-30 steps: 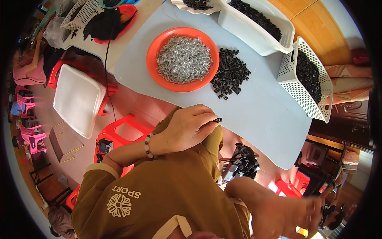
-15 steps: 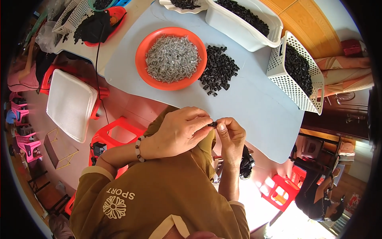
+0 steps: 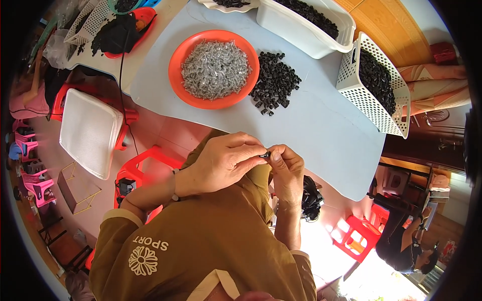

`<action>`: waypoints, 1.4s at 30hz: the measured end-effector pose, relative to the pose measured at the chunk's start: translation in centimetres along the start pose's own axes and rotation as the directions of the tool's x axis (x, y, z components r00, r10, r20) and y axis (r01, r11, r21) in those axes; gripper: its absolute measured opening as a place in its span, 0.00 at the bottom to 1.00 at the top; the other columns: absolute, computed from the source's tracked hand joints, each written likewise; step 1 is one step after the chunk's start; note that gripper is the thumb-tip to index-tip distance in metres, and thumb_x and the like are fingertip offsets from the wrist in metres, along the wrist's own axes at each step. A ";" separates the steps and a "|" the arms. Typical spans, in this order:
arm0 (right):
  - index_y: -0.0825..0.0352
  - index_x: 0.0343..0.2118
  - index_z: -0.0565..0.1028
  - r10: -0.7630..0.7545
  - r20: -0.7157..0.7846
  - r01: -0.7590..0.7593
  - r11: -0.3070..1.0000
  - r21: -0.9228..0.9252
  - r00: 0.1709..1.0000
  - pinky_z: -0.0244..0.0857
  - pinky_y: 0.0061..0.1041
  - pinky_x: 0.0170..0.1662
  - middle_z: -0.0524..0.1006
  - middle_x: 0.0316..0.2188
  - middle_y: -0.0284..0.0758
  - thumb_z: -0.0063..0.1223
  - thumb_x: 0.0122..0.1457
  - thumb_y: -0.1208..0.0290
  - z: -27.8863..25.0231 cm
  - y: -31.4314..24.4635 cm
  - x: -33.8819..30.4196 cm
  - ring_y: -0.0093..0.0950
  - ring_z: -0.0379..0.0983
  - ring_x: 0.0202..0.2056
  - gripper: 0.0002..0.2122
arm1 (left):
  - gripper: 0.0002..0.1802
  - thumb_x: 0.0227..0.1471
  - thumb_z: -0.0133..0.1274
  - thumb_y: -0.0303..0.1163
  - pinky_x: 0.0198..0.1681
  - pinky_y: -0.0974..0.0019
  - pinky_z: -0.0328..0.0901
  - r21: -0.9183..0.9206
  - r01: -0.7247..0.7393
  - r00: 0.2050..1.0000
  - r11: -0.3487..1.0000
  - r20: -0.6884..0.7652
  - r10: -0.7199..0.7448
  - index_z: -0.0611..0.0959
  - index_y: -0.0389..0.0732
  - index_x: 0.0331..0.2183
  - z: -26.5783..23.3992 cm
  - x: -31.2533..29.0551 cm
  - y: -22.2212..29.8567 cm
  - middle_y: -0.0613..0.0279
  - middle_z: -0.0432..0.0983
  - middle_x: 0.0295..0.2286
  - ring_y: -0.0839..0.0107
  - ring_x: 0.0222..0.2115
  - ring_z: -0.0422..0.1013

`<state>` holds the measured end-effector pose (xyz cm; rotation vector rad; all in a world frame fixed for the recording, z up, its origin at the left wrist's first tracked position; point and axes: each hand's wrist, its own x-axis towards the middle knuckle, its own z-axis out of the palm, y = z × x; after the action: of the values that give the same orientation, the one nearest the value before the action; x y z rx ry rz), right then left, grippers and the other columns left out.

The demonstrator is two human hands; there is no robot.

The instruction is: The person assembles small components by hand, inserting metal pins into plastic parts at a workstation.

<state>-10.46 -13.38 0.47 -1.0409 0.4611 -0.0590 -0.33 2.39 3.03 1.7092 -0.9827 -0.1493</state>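
Between my fingertips, just off the near edge of the table, is a small black plastic piece. My left hand pinches it from one side with thumb and forefinger. My right hand grips its other end the same way, so the hands almost touch. Beyond them on the pale blue table stands a red round tray heaped with small clear pieces. Right against the tray lies a loose pile of small black pieces.
A white tub and a white perforated basket, both with black pieces, stand at the table's far right side. A red stool is left of me. A cable hangs at the left. Another person sits far right.
My hands have shifted slightly, and the right one has come a little closer to the left. Both still pinch the small black piece.
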 end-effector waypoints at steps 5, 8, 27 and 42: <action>0.72 0.35 0.77 -0.014 0.009 0.014 1.000 0.005 1.000 0.65 0.19 0.43 0.78 0.31 0.31 0.54 0.63 0.69 0.0 0.2 0.3 0.18 0.71 0.34 0.09 | 0.11 0.46 0.63 0.24 0.28 0.66 0.69 -0.041 0.034 0.999 0.999 0.005 -0.034 0.82 0.36 0.36 0.2 -0.1 -0.4 0.59 0.78 0.32 0.64 0.26 0.74; 0.72 0.34 0.77 -0.017 0.008 0.017 1.000 0.008 1.000 0.65 0.18 0.43 0.78 0.30 0.30 0.55 0.63 0.69 0.0 0.3 0.4 0.18 0.71 0.34 0.09 | 0.12 0.46 0.64 0.25 0.27 0.67 0.69 -0.040 0.018 1.000 0.999 0.006 -0.018 0.83 0.37 0.36 0.2 -0.1 -0.7 0.59 0.78 0.32 0.65 0.26 0.74; 0.67 0.33 0.81 -0.765 0.054 0.269 0.158 -0.950 0.642 0.68 0.23 0.32 0.81 0.29 0.34 0.60 0.56 0.74 -4.6 -12.9 11.4 0.23 0.72 0.26 0.04 | 0.05 0.51 0.54 0.21 0.28 0.74 0.66 -0.219 0.252 0.968 0.943 0.064 -0.244 0.83 0.35 0.33 1.4 -1.3 -3.3 0.62 0.78 0.25 0.77 0.23 0.72; 0.65 0.31 0.79 -0.523 0.142 0.282 0.199 -0.939 0.841 0.66 0.32 0.39 0.79 0.30 0.35 0.62 0.48 0.79 -2.6 -2.9 10.6 0.35 0.71 0.35 0.07 | 0.08 0.55 0.57 0.26 0.28 0.75 0.66 -0.374 0.321 0.943 0.870 0.046 -0.328 0.84 0.34 0.37 1.9 -0.9 -5.3 0.62 0.78 0.26 0.81 0.24 0.71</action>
<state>-1.46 -19.72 -1.77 -2.3965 0.3720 -0.4389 0.85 1.87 -2.51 1.4978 -0.5940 -0.5108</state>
